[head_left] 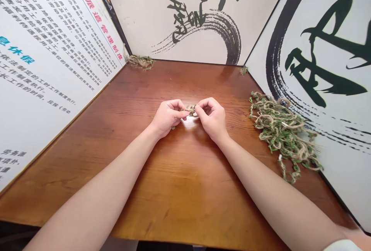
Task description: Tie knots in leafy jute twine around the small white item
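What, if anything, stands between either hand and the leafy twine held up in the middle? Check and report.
Nothing visible: the left hand and right hand both pinch the leafy twine directly. The larger twine heap lies off to the right, clear of the gap between them.

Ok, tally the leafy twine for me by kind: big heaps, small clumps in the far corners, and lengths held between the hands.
Big heap: 1
Small corner clumps: 2, the far-left clump and the far-right clump
Held length, between left hand and right hand: 1
Total: 4

Strands inside the heap are too tangled to count.
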Motion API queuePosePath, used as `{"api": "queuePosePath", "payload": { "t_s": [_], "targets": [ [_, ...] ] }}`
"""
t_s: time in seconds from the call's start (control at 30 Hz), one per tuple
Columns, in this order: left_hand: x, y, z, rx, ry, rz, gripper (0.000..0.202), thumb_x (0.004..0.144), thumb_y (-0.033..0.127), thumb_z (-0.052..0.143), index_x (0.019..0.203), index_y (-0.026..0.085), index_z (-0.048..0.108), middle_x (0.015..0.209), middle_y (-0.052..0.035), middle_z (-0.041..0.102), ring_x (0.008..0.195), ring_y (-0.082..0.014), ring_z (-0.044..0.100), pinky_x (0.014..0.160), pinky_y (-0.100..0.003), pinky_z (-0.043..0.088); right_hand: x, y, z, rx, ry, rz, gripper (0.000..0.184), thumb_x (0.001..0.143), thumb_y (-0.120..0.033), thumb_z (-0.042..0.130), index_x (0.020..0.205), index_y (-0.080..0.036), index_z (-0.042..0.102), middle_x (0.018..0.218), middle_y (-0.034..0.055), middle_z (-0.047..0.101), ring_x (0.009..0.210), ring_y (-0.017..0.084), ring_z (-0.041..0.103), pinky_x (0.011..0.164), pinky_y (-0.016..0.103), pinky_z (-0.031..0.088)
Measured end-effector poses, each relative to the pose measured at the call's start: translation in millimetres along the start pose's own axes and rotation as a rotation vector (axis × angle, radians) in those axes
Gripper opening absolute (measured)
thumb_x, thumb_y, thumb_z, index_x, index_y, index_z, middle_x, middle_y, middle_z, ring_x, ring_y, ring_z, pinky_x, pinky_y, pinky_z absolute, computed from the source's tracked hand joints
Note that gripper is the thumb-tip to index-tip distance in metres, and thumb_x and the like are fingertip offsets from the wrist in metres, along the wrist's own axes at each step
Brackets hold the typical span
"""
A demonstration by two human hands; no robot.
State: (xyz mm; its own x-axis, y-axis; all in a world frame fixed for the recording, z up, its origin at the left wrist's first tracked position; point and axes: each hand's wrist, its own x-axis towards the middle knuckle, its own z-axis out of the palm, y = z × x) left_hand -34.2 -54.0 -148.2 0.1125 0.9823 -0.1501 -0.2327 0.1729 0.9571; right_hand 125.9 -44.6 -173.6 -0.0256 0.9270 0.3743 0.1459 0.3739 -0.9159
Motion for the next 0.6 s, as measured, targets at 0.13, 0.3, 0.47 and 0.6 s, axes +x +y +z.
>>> {"api": "queuePosePath", "payload": {
  "t_s": [0.13,0.3,0.47,0.6],
  "targets": [
    [-0.2,-1.2,0.5,0.030,-0.005,0.007,0.031,0.049,0.023,0.084,0.063,0.014,0.057,0.053,-0.0036,0.060,0.036,-0.0035,0.031,0.038,-0.019,0.016,-4.2,2.0,4.3,0.059,0.024,-0.072,0.016,0.081,-0.024,0.063,0.094,-0.020,0.056,0.086,0.0030,0.068,0.074,0.015,0.063,0.069,0.030,0.051],
    [1.6,-2.6,-1.1,0.017,0.040,-0.029,0.030,0.049,0.023,0.082,0.062,0.014,0.057,0.051,-0.0026,0.057,0.036,-0.0029,0.026,0.039,-0.020,0.013,-5.8,2.0,0.8,0.025,-0.090,-0.116,0.024,0.077,-0.015,0.056,0.099,-0.020,0.063,0.081,-0.0003,0.067,0.065,0.011,0.056,0.062,0.027,0.046],
    [2.4,-2.0,-1.7,0.001,0.071,-0.047,0.029,0.048,0.022,0.081,0.061,0.014,0.057,0.051,-0.0025,0.056,0.035,-0.0029,0.025,0.038,-0.020,0.012,-4.7,0.4,0.6,0.054,-0.130,-0.036,0.014,0.083,-0.031,0.067,0.089,-0.019,0.068,0.082,0.0034,0.070,0.068,0.014,0.059,0.064,0.029,0.049],
    [-0.3,-0.3,-0.7,-0.025,0.045,-0.019,0.030,0.049,0.021,0.083,0.061,0.014,0.056,0.049,-0.0021,0.055,0.035,-0.0024,0.025,0.038,-0.019,0.012,-3.4,2.6,3.6,0.041,0.055,-0.018,0.016,0.085,-0.033,0.068,0.091,-0.018,0.068,0.082,0.0037,0.069,0.071,0.015,0.061,0.069,0.031,0.051]
  ]
}}
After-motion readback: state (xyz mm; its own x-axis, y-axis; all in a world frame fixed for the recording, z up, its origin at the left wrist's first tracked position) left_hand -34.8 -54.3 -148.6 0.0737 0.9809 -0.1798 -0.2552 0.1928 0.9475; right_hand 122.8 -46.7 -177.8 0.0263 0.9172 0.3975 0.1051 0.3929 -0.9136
